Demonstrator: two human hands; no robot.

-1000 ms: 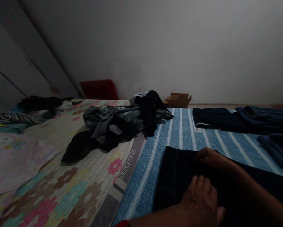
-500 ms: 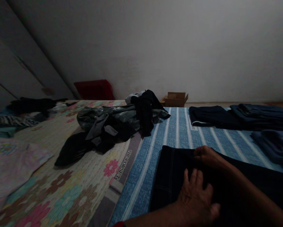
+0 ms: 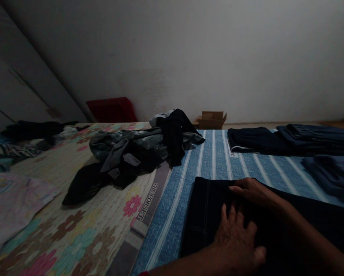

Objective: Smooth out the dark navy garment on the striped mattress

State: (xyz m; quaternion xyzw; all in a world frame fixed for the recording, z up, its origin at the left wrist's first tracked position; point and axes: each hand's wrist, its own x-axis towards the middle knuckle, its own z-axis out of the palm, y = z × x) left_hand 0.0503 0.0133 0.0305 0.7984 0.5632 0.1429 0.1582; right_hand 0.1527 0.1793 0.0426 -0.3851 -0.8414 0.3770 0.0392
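A dark pair of trousers (image 3: 206,214) with pale seam stitching lies flat on the blue striped mat (image 3: 218,161) in front of me. My left hand (image 3: 236,239) rests palm down on the cloth, fingers spread. Just beyond it my right hand (image 3: 251,191) lies on the same garment near its upper edge, fingers curled at the fabric; whether it pinches the cloth is unclear in the dim light.
A heap of dark and grey clothes (image 3: 140,151) sits where the floral mat (image 3: 74,230) meets the striped one. Folded dark garments (image 3: 275,140) lie at the back right, bluish ones (image 3: 330,172) nearer. A cardboard box (image 3: 210,119) and red crate (image 3: 111,110) stand by the wall.
My left hand has slid forward along the dark trousers and spread its fingers. The right hand stays near the garment's upper edge. The view has shifted slightly to the right.
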